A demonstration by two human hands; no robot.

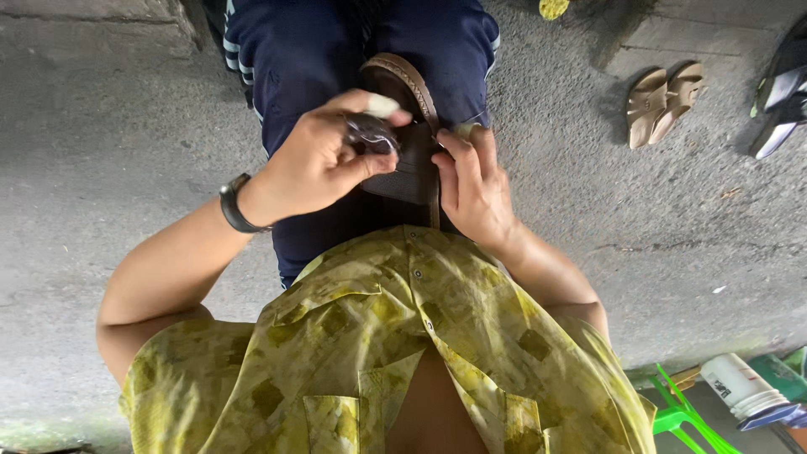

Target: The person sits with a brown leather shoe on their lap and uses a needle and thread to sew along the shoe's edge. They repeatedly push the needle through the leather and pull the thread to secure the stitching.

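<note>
While the person is sitting in a yellow-green patterned shirt [395, 336], the left hand [324, 160], a watch on its wrist, is curling its fingers shut around a small dark wad [370, 133] and pressing it onto the brown sandal [412, 172] lying on the lap. The right hand [471, 181] is gripping the sandal's edge, steadying it. The work is seemingly underway; how much of the surface is covered is not showing. Farther off, a tan pair of sandals [664, 101] is lying on the concrete.
</note>
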